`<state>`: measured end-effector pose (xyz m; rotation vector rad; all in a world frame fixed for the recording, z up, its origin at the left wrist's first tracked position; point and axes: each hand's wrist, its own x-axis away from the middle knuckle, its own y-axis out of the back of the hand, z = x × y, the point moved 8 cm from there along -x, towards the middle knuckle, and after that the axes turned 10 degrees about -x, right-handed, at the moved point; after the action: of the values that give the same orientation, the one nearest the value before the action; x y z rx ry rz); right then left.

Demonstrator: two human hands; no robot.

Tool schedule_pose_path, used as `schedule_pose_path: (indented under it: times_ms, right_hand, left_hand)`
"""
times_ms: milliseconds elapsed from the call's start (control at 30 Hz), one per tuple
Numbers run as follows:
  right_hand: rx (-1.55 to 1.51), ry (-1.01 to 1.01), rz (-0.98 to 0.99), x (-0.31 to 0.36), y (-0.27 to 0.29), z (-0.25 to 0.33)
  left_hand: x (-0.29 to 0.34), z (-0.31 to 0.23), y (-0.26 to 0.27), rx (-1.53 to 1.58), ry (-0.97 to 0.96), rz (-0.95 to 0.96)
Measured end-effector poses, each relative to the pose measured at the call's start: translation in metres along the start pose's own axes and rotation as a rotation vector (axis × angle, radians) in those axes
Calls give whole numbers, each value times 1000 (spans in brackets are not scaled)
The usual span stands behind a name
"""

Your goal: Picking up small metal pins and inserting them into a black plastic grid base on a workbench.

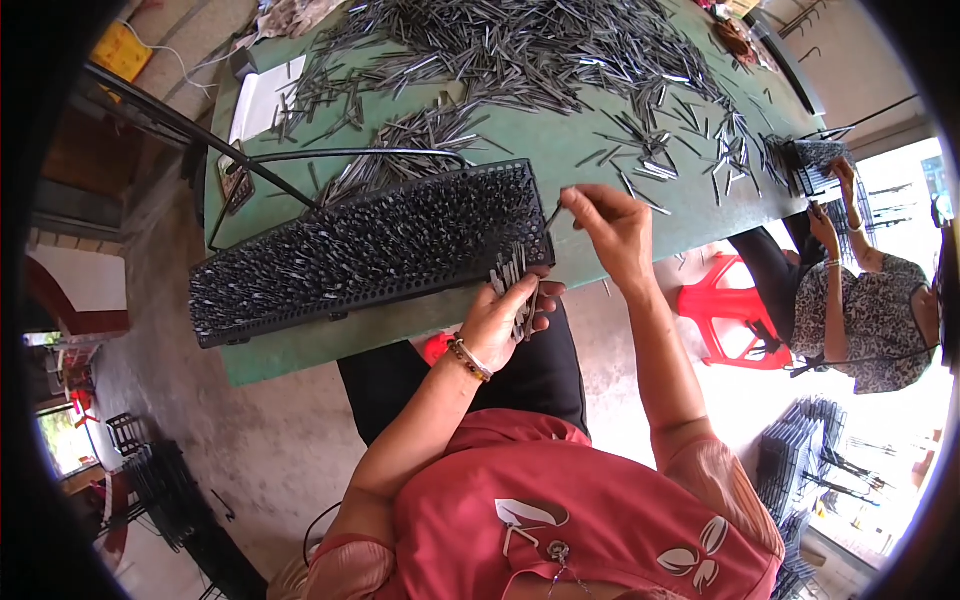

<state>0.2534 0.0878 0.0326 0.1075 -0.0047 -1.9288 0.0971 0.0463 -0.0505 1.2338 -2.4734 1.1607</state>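
Note:
A long black perforated rack (365, 250) lies slantwise on the near side of the green table, most of its holes filled with thin dark rods standing on end. At its right end my left hand (500, 318) is closed around a bundle of dark metal rods (515, 285). My right hand (610, 228) pinches a single rod (552, 215) between thumb and fingers, just beside the rack's right edge. The rod's lower tip comes close to the holes there; whether it touches one I cannot tell.
A large heap of loose rods (520, 45) covers the far part of the green table (590, 225); a smaller pile (400, 140) lies behind the rack. At right, another person (860, 310) handles a similar rack (815, 165) near a red stool (725, 312). More racks (800, 450) stand on the floor.

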Motion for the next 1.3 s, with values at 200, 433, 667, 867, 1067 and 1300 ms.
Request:
schedule_pose_path:
  times_ms: [200,433,667,867,1067,1300]
  right_hand:
    - [183,344,-111,-20,-4,-1]
    - [252,341,-104,-14,-10,-6]
    - [337,480,-3,-7,-21,-9]
    - [352,297,44,-7,-22,-3]
    - [257,304,41,0,-18,2]
    - [0,-269,372,26,-44,-23]
  left_hand:
    - [-7,11,5,4,83,-36]
    - [-1,15,11,-12,102,-55]
    - [2,12,6,-5,85,-20]
    - [5,5,7,-10,44,-11]
    - [7,-2,5,-11,-22,-5]
    - [8,-12,1,-50,-114,13]
